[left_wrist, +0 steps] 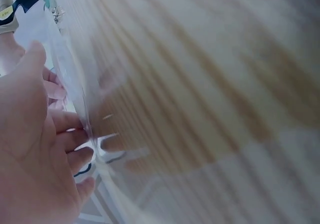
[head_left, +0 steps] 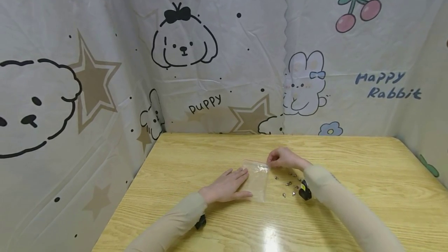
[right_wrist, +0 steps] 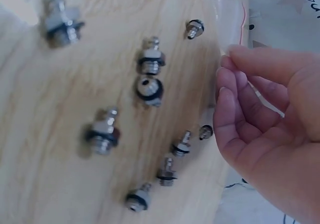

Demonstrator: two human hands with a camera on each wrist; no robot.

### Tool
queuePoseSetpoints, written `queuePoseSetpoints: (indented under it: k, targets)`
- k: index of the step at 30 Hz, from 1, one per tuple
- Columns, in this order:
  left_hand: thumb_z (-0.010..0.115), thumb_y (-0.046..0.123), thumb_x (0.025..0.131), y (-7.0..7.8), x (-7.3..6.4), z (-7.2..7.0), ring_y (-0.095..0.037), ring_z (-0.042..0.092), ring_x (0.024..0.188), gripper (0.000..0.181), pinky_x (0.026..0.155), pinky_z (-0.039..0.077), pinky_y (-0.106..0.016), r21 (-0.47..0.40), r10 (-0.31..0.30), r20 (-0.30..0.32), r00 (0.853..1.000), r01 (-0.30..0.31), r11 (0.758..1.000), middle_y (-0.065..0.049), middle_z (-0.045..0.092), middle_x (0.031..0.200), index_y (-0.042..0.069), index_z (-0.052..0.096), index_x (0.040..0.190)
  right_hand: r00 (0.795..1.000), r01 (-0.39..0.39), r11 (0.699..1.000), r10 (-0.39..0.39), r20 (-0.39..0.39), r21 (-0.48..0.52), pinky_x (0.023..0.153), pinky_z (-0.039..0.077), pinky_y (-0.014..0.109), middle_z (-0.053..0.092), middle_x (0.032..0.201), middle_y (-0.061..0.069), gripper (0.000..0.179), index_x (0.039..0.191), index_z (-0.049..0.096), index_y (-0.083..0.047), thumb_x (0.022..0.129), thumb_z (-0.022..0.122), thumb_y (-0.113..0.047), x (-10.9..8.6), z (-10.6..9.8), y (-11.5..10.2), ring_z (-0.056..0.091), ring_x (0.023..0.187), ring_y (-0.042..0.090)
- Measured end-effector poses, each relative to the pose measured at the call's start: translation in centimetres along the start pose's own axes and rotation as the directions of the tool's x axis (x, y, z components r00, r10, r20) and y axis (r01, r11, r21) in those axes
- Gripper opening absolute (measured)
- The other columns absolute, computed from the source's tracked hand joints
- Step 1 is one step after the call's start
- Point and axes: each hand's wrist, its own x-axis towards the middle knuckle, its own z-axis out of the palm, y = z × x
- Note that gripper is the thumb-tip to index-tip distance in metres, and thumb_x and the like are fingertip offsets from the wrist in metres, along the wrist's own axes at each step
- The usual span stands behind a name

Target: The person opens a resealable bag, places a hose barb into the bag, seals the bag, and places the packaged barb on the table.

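Note:
A clear zip-lock plastic bag (head_left: 257, 182) lies flat on the wooden table, with a red line along its far edge. My left hand (head_left: 227, 185) rests on the bag's left side, fingers straight and thumb spread toward its near end. At the far right corner my right hand (head_left: 285, 158) pinches the bag between thumb and curled fingertips; the right wrist view shows the fingertips (right_wrist: 227, 64) right at the red-lined edge. Just right of the bag are several small metal hose fittings (head_left: 288, 183), with barbed ends and black rings, like this fitting (right_wrist: 104, 134).
The fittings are scattered on the table (head_left: 168, 166) below my right wrist. A black wrist device (head_left: 305, 190) hangs under the right sleeve, another wrist device (head_left: 200, 222) under the left. A printed cloth (head_left: 224, 77) hangs behind the table's far edge and at its sides.

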Motion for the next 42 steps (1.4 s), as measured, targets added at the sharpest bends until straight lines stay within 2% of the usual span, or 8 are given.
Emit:
queuePoseSetpoints:
  k: [9, 19, 22, 27, 33, 38, 42]
  targets:
    - [0.043, 0.065, 0.097, 0.2, 0.2, 0.0, -0.021, 0.022, 0.154, 0.083, 0.126, 0.022, -0.044, 0.021, -0.007, 0.000, 1.000, 0.007, 1.000, -0.007, 0.025, 0.165, 0.008, 0.027, 0.156, 1.000, 0.028, 0.998, -0.027, 0.013, -0.049, 0.061, 0.048, 0.019, 0.072, 0.083, 0.007, 0.012, 0.095, 0.073, -0.004, 0.093, 0.067, -0.015, 0.4, 0.3, -1.5, 0.054, 0.066, 0.005]
    - [0.041, 0.063, 0.099, 0.1, 0.1, -0.1, -0.022, 0.025, 0.153, 0.080, 0.125, 0.025, -0.045, 0.045, -0.007, -0.003, 1.000, 0.007, 0.999, -0.007, 0.028, 0.164, 0.008, 0.029, 0.156, 1.000, 0.009, 0.998, -0.009, -0.008, -0.061, 0.059, 0.046, 0.019, 0.069, 0.078, 0.007, 0.007, 0.087, 0.071, -0.002, 0.089, 0.068, -0.008, 0.2, 0.9, -2.2, 0.052, 0.065, 0.006]
    - [0.038, 0.062, 0.100, 0.1, 0.2, -0.1, -0.023, 0.027, 0.152, 0.078, 0.125, 0.026, -0.045, 0.043, -0.025, -0.007, 1.000, 0.025, 0.999, -0.006, 0.029, 0.163, 0.008, 0.030, 0.155, 1.000, -0.009, 0.998, 0.010, 0.021, -0.065, 0.061, 0.048, 0.019, 0.069, 0.077, 0.005, 0.005, 0.085, 0.069, -0.003, 0.087, 0.068, -0.007, -0.3, 0.8, -2.6, 0.054, 0.066, 0.007]
    - [0.040, 0.064, 0.099, 0.1, 0.2, -0.1, -0.024, 0.027, 0.152, 0.080, 0.124, 0.027, -0.044, 0.042, -0.033, -0.009, 0.999, 0.033, 0.999, -0.007, 0.029, 0.163, 0.007, 0.030, 0.155, 0.991, -0.097, 0.995, 0.099, 0.090, -0.033, 0.060, 0.049, 0.021, 0.069, 0.073, 0.006, 0.006, 0.085, 0.068, -0.004, 0.089, 0.067, -0.008, -0.9, 1.1, -3.6, 0.059, 0.064, 0.011]
    - [0.044, 0.064, 0.098, 0.1, 0.1, -0.1, -0.024, 0.025, 0.153, 0.082, 0.125, 0.026, -0.042, 0.044, -0.010, 0.004, 1.000, 0.010, 0.999, -0.007, 0.027, 0.164, 0.007, 0.029, 0.156, 0.987, -0.153, 0.988, 0.154, 0.045, -0.024, 0.059, 0.050, 0.024, 0.067, 0.065, 0.007, 0.015, 0.086, 0.066, -0.005, 0.094, 0.064, -0.017, -0.8, 1.8, -4.5, 0.057, 0.058, 0.012]
    - [0.045, 0.064, 0.097, 0.0, 0.0, -0.2, -0.024, 0.023, 0.153, 0.082, 0.125, 0.025, -0.042, 0.037, 0.007, 0.010, 1.000, -0.007, 0.999, -0.007, 0.026, 0.164, 0.009, 0.029, 0.156, 0.990, -0.139, 0.990, 0.139, 0.037, 0.011, 0.055, 0.048, 0.022, 0.066, 0.063, 0.010, 0.012, 0.087, 0.066, -0.001, 0.094, 0.061, -0.009, -1.0, 2.2, -4.6, 0.055, 0.055, 0.012]
    - [0.042, 0.063, 0.098, -0.1, 0.0, -0.3, -0.024, 0.025, 0.153, 0.080, 0.125, 0.027, -0.043, 0.042, -0.001, 0.004, 1.000, 0.001, 0.999, -0.006, 0.028, 0.164, 0.009, 0.029, 0.156, 0.987, -0.159, 0.987, 0.159, 0.026, 0.011, 0.054, 0.047, 0.021, 0.067, 0.065, 0.009, 0.010, 0.085, 0.065, -0.002, 0.093, 0.060, -0.006, -1.2, 2.2, -4.6, 0.055, 0.057, 0.012]
